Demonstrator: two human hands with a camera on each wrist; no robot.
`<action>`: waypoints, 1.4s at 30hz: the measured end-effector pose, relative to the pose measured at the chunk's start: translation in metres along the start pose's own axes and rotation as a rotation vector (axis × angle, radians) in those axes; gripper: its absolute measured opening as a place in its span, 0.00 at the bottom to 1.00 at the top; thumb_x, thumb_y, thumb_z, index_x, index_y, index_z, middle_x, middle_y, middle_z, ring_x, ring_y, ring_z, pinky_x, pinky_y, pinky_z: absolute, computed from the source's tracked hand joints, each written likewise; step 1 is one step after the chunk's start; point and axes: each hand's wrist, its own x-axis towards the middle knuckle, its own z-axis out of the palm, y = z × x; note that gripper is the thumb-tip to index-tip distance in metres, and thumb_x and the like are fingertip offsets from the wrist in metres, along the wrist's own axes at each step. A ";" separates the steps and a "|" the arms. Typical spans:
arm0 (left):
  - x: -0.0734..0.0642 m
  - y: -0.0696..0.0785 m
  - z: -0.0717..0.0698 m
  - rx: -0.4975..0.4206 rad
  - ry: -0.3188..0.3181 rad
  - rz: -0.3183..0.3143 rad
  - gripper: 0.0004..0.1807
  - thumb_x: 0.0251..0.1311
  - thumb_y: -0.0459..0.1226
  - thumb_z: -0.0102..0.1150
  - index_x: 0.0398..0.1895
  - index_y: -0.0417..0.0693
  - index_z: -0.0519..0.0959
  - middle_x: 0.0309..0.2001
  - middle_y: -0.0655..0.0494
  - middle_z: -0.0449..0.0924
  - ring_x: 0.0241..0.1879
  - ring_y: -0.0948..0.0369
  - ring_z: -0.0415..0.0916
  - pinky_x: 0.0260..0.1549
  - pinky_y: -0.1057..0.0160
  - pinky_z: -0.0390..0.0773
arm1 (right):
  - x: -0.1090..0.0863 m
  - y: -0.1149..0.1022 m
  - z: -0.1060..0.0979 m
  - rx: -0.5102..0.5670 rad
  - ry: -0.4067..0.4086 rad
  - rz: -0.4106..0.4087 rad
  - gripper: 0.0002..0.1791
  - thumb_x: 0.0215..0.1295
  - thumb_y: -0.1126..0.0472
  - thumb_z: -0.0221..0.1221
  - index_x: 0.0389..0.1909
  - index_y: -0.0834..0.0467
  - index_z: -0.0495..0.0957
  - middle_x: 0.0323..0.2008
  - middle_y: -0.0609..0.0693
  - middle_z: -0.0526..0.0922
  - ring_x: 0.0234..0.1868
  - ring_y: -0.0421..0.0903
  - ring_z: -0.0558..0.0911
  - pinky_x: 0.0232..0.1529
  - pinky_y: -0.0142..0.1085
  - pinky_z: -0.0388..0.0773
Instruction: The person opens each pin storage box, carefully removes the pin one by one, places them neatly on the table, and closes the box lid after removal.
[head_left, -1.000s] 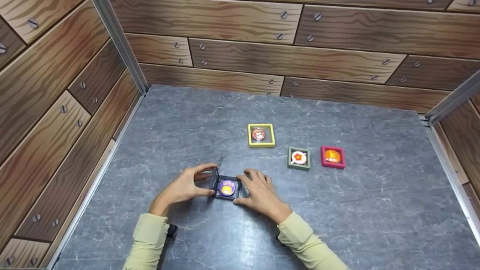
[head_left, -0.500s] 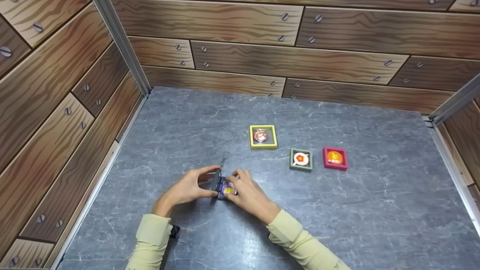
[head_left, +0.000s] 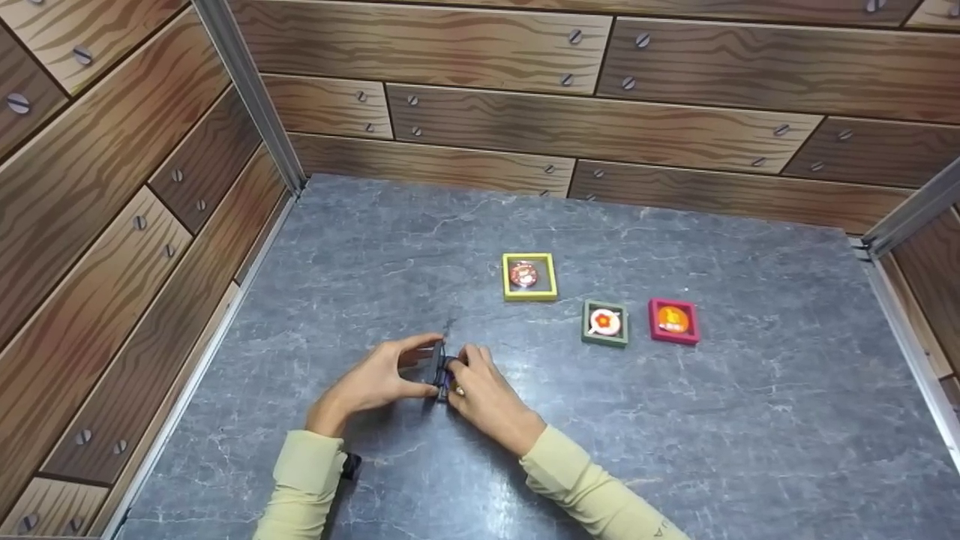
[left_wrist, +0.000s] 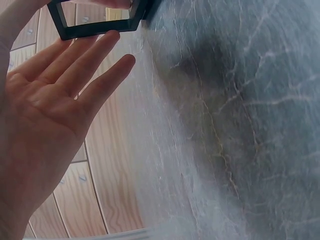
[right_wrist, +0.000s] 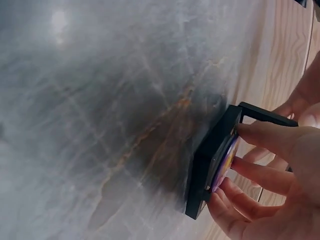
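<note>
So the black case (right_wrist: 202, 170) is on the grey marbled tabletop (head_left: 375, 247), on the near side and a bit left of centre, lid raised along its left edge. From the head camera, the left hand (head_left: 371, 375) has that lid between thumb and fingers, thumb at the near edge, fingertips at the far one, with a wide gap at the palm. The left wrist view gives you the palm and long, nearly straight fingers against the lid's dark rim, but the top gets cropped, so most of the thumb is lost there.

The right hand (head_left: 487, 397) pretty much covers the case from above. Its own wrist cam is way better: bent thumb and fingers, only slightly apart, gripping a purple badge (right_wrist: 224, 165) at the base of the case. Can't tell if the badge is fully seated.

Only the head view gets the other three frames, each with a round badge: yellow frame (head_left: 529, 298) farthest back, green frame (head_left: 604, 343) right of it and nearer, pink frame (head_left: 673, 340) just right of green.
</note>
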 end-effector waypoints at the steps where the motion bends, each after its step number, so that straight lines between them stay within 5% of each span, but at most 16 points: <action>1: 0.000 0.000 0.000 -0.007 0.001 0.000 0.46 0.57 0.37 0.78 0.79 0.47 0.67 0.70 0.38 0.77 0.69 0.42 0.77 0.74 0.39 0.74 | 0.000 0.000 0.001 0.008 0.003 0.002 0.13 0.63 0.62 0.71 0.46 0.64 0.85 0.46 0.55 0.77 0.49 0.50 0.73 0.55 0.43 0.86; 17: -0.002 -0.004 0.004 -0.044 0.002 0.015 0.46 0.56 0.36 0.78 0.79 0.44 0.67 0.70 0.39 0.78 0.70 0.43 0.77 0.75 0.40 0.73 | -0.015 0.007 -0.012 0.132 0.036 0.115 0.19 0.53 0.65 0.70 0.48 0.66 0.87 0.46 0.55 0.78 0.50 0.49 0.73 0.53 0.41 0.85; 26: -0.001 -0.002 0.003 -0.027 0.014 0.005 0.47 0.55 0.36 0.78 0.80 0.47 0.66 0.69 0.39 0.79 0.67 0.43 0.79 0.74 0.39 0.74 | -0.030 0.017 -0.013 0.121 0.139 0.119 0.18 0.48 0.68 0.70 0.43 0.66 0.87 0.41 0.54 0.77 0.46 0.49 0.74 0.48 0.40 0.81; 42: -0.001 -0.002 0.004 -0.053 -0.007 -0.002 0.48 0.56 0.35 0.77 0.80 0.44 0.64 0.68 0.38 0.79 0.68 0.42 0.78 0.74 0.40 0.73 | -0.057 0.048 -0.018 0.100 0.202 0.182 0.15 0.43 0.68 0.70 0.37 0.65 0.86 0.37 0.52 0.75 0.42 0.49 0.73 0.44 0.41 0.78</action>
